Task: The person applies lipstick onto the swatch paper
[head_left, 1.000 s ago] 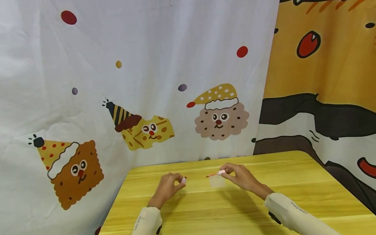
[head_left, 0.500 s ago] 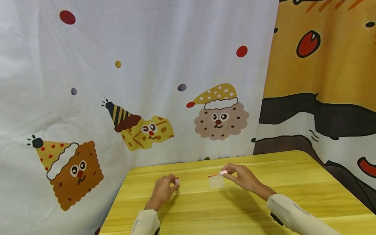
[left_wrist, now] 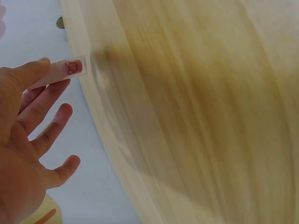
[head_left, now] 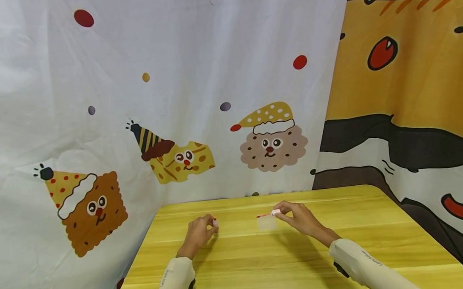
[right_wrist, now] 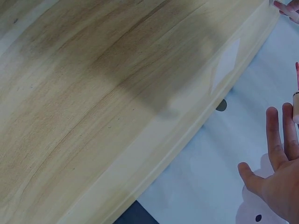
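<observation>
My left hand [head_left: 196, 234] pinches a small lip gloss tube [left_wrist: 58, 72] between thumb and fingers, held over the left part of the table. A dark line drawing marks the tube's clear end, where reddish gloss shows; the other fingers are spread in the left wrist view. On the right, my right hand [head_left: 297, 218] pinches the pale pink cap [head_left: 275, 212] of the lip gloss. From that cap a red-coated applicator wand [head_left: 263, 215] points left, apart from the tube. The right wrist view catches only the cap's edge, with several fingers extended.
A small white square of paper [head_left: 266, 223] lies on the yellow wood-grain table [head_left: 243, 263], beneath the wand in the head view. Behind the table's far edge hangs a white curtain [head_left: 198, 56] printed with cartoon biscuits and cheese.
My left hand has drawn leftward with the tube, widening the gap to the wand, and the tube has turned more upright. My right hand with the cap and wand has barely shifted.
</observation>
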A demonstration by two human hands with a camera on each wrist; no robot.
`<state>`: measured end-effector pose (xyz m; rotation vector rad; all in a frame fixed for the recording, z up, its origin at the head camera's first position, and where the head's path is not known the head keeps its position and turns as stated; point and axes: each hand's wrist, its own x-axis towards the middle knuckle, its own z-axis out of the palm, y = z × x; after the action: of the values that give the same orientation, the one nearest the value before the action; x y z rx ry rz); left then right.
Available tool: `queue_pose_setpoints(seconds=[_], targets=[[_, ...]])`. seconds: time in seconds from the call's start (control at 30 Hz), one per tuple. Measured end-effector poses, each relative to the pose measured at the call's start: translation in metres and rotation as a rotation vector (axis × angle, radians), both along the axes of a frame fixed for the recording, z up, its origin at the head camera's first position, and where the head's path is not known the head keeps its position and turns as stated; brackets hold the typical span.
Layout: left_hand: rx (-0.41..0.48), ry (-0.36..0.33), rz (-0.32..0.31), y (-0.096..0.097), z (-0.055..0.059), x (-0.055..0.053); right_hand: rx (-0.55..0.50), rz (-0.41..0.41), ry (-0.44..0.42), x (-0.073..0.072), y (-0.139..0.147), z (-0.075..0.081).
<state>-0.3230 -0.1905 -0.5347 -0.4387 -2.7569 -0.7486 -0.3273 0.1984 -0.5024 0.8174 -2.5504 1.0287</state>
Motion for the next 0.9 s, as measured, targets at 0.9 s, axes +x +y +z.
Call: queue_pose_setpoints(seconds=[0.9], targets=[[0.021,-0.023,0.025,-0.0043,-0.0032,0.0010,-0.009,0.017,0.040,0.0009,0.0007,-0.0026]])
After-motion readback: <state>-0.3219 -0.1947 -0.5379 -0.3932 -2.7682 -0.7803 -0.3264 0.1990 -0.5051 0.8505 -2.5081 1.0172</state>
